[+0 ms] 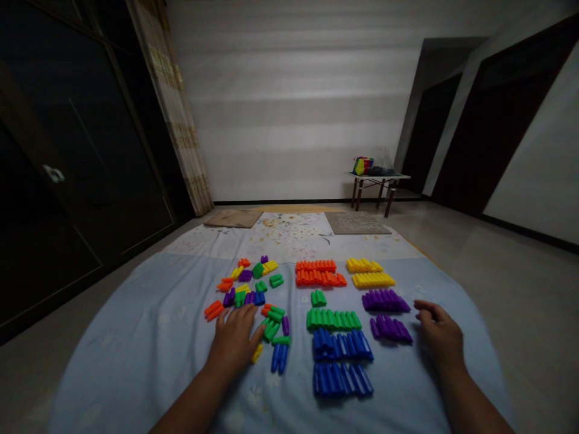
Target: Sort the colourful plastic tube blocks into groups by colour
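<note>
On the left of the cloth, my left hand (236,339) reaches over a loose scatter of coloured plastic pieces, palm down with its fingers apart. Its fingertips are by purple pieces (249,298) and a blue piece (259,298); whether they touch is unclear. Near its thumb lie green pieces (271,330) and a small yellow piece (257,353). My right hand (442,337) hovers or rests beside the purple rows (386,301), fingers loosely bent, with a gap between finger and thumb and nothing visible in it. Orange (319,278), yellow (373,279), green (333,320) and blue rows (342,380) stand sorted between the hands.
A pale blue and floral cloth (136,337) covers the rounded table. Two flat mats, a brown one (234,218) and a greyish one (357,223), lie at its far edge. Behind, a small table (379,176) carries a colourful bag (363,166) by the wall.
</note>
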Motion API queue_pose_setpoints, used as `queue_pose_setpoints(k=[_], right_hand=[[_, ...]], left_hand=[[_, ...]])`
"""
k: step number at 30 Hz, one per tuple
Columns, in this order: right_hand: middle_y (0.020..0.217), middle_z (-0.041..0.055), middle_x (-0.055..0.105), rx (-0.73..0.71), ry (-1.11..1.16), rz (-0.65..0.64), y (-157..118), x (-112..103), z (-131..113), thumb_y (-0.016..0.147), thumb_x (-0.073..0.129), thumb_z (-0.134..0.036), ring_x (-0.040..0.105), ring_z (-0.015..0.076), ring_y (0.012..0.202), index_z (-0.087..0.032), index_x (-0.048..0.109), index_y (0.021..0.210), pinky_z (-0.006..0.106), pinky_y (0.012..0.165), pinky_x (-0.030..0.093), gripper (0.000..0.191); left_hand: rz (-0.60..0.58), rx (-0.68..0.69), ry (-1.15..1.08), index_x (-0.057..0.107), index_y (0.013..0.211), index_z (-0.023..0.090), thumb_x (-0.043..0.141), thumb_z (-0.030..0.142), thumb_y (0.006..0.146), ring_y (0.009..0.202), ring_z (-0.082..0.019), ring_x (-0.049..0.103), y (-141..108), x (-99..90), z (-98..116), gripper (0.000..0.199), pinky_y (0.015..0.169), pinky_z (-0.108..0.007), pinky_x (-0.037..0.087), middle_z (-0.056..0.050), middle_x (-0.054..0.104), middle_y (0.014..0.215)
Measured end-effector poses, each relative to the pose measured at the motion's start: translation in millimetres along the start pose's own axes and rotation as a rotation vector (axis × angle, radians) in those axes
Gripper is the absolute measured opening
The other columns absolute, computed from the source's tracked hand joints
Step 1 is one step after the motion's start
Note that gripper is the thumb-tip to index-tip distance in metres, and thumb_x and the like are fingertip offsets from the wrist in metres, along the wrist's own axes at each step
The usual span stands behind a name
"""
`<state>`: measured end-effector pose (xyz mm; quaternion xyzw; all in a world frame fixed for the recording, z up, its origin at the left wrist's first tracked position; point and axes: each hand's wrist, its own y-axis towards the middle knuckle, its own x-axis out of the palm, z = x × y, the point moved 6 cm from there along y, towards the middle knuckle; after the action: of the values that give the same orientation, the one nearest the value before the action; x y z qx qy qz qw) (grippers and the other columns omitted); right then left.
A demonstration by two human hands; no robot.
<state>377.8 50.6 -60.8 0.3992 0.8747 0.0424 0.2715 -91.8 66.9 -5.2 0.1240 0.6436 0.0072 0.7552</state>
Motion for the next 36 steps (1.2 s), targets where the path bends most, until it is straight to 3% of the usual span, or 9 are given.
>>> queue_pose_setpoints(k=[8,17,22,25,30,36], right_hand=[[0.073,0.0062,0.067,-0.025,0.012,0.022,-3,-3,-9,0.066,0.047,-0.036,0.061,0.0219,0.063,-0.016,0.068,0.089,0.032,0.058,0.045,0.037],[0.087,0.0073,0.067,-0.117,0.000,-0.006,-4,5,-12,0.070,0.046,-0.034,0.061,0.0213,0.074,-0.018,0.066,0.092,0.033,0.071,0.046,0.034],[0.094,0.0091,0.066,-0.297,0.013,-0.008,-12,5,-43,0.076,0.044,-0.035,0.060,0.0213,0.080,-0.017,0.063,0.094,0.033,0.072,0.047,0.031],[0.095,0.0084,0.066,-0.395,0.027,-0.158,-24,10,-74,0.081,0.043,-0.035,0.060,0.0209,0.083,-0.018,0.062,0.095,0.033,0.071,0.048,0.030],[0.093,0.0059,0.065,-0.514,0.003,-0.646,-57,32,-115,0.080,0.052,-0.032,0.060,0.0175,0.078,-0.020,0.064,0.100,0.033,0.075,0.049,0.026],[0.118,0.0065,0.057,-0.608,-0.111,-0.944,-83,37,-124,0.070,0.067,-0.029,0.048,0.0232,0.112,-0.025,0.057,0.118,0.040,0.097,0.038,0.049]], left_hand=[[0.097,-0.125,0.062,0.060,0.112,0.020,0.040,0.039,0.084,0.115,-0.025,0.050,-9,-9.8,-30,0.040,0.103,-0.049,0.022,-0.011,0.058,0.123],[0.145,-0.061,-0.167,0.064,0.101,0.021,0.039,0.041,0.084,0.106,-0.022,0.056,1,-9.5,-9,0.036,0.102,-0.046,0.026,-0.008,0.066,0.109],[0.240,-0.155,-0.277,0.065,0.097,0.019,0.038,0.044,0.083,0.100,-0.022,0.059,14,-20.4,-20,0.039,0.094,-0.039,0.039,-0.007,0.068,0.102],[0.277,-0.181,-0.328,0.064,0.097,0.017,0.038,0.047,0.082,0.096,-0.021,0.061,20,-18.6,-25,0.042,0.086,-0.034,0.043,-0.008,0.068,0.100],[0.329,-0.102,-0.321,0.063,0.092,0.018,0.038,0.046,0.083,0.095,-0.021,0.060,16,-6.3,-20,0.040,0.088,-0.033,0.043,-0.008,0.068,0.098],[0.340,-0.060,-0.300,0.063,0.087,0.019,0.039,0.047,0.081,0.096,-0.023,0.059,10,2.0,-20,0.037,0.091,-0.036,0.040,-0.008,0.068,0.094]])
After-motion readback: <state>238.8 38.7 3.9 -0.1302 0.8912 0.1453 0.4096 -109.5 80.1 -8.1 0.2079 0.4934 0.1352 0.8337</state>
